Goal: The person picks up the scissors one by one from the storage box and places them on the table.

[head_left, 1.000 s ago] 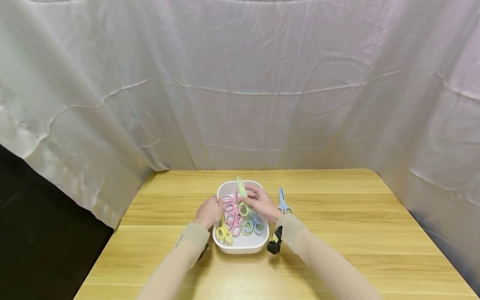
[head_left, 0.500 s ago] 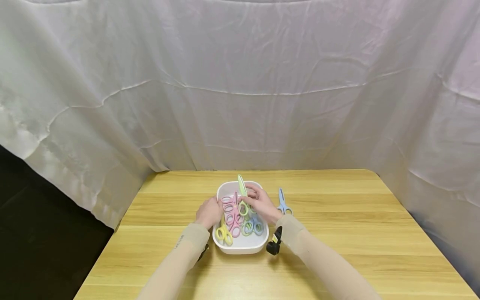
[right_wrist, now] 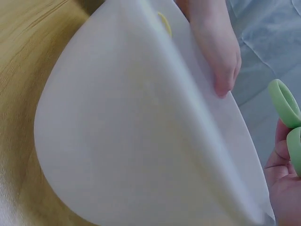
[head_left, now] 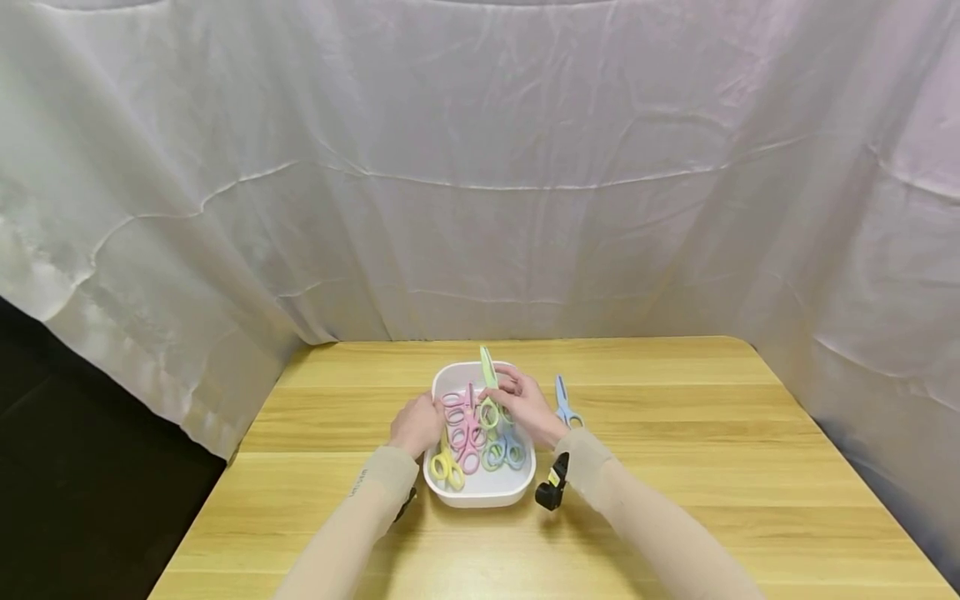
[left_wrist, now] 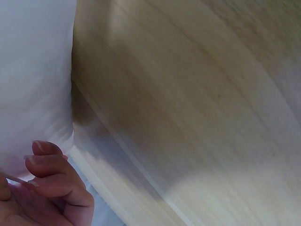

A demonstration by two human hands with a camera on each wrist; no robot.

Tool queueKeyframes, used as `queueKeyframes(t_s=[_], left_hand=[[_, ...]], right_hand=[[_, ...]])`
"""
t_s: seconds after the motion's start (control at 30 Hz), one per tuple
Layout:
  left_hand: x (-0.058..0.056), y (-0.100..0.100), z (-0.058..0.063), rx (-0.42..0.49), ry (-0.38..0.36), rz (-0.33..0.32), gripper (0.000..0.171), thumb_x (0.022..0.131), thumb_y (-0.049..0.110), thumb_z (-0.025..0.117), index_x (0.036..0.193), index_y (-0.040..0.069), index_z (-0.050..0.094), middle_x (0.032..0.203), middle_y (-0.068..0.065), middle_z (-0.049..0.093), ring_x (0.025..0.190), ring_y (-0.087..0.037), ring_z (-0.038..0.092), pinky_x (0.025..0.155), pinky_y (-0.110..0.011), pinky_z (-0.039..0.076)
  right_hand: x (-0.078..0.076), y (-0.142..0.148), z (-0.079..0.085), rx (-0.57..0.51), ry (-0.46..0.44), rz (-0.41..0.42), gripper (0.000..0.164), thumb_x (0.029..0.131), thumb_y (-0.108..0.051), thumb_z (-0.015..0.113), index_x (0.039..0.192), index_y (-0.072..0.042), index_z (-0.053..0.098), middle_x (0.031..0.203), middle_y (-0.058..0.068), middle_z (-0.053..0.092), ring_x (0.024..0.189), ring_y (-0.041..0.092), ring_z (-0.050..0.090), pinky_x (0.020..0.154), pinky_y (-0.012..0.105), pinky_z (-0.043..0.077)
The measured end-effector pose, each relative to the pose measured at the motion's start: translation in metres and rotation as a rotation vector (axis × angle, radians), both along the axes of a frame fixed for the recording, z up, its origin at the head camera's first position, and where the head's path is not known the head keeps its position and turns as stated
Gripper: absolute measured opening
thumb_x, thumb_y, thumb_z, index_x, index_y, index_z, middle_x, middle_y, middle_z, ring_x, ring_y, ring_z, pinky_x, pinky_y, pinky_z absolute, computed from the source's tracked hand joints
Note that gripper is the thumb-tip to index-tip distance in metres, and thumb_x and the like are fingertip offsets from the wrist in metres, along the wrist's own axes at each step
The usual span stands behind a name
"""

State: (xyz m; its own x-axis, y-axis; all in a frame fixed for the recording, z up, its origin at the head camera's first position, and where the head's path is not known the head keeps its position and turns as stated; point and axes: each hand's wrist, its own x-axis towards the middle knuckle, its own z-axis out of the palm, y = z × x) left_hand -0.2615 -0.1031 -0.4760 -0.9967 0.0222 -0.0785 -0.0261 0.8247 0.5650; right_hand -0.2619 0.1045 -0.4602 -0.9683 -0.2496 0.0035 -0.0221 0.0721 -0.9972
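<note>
A white plastic bin [head_left: 480, 502] holds several pairs of scissors: pink scissors [head_left: 469, 433], yellow scissors [head_left: 446, 471], blue scissors [head_left: 505, 452] and green ones. My left hand [head_left: 417, 426] grips the bin's left rim; in the left wrist view its fingers [left_wrist: 59, 165] curl over the wall. Above the bin's right side, my right hand [head_left: 523, 407] holds a pair of green scissors [head_left: 487, 367] with the blades pointing away and the handle loops toward me. Those loops also show in the right wrist view, at the right edge beside the fingers.
Another pair of blue scissors [head_left: 564, 403] lies on the wooden table [head_left: 675, 467], just right of the bin. A pale curtain [head_left: 525, 242] hangs behind the table and along its sides.
The green scissors in my right hand have risen slightly and shifted a little to the right, their blades tipping further away. My left hand stays on the rim.
</note>
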Motion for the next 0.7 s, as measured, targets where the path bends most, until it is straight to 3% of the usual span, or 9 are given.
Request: queueKeyframes(t_s=[0.3, 0.5, 0.7], left_hand=[[0.0, 0.0, 0.0, -0.021, -0.003, 0.002, 0.044, 0.106, 0.03, 0.038, 0.13, 0.001, 0.061, 0.084, -0.01, 0.066, 0.071, -0.022, 0.06, 0.063, -0.034, 0.047], [-0.001, 0.0, 0.0, -0.037, 0.004, 0.003, 0.044, 0.106, 0.031, 0.038, 0.128, 0.001, 0.061, 0.086, -0.011, 0.066, 0.072, -0.023, 0.06, 0.064, -0.035, 0.047], [0.001, 0.0, 0.0, -0.04, 0.016, 0.0, 0.042, 0.106, 0.03, 0.039, 0.125, 0.0, 0.062, 0.085, -0.011, 0.065, 0.072, -0.023, 0.06, 0.065, -0.037, 0.048]], right_hand=[[0.003, 0.009, 0.007, -0.001, -0.002, -0.035, 0.052, 0.1, -0.011, 0.059, 0.149, -0.009, 0.043, 0.126, 0.025, 0.067, 0.085, 0.013, 0.061, 0.069, 0.021, 0.045], [0.004, 0.015, 0.008, -0.006, -0.002, -0.027, 0.054, 0.099, -0.011, 0.058, 0.15, -0.008, 0.041, 0.128, 0.027, 0.065, 0.086, 0.011, 0.063, 0.074, 0.022, 0.048], [0.006, 0.022, 0.008, -0.006, -0.004, -0.022, 0.055, 0.1, -0.012, 0.058, 0.151, -0.009, 0.04, 0.127, 0.021, 0.068, 0.09, 0.012, 0.067, 0.087, 0.033, 0.055]])
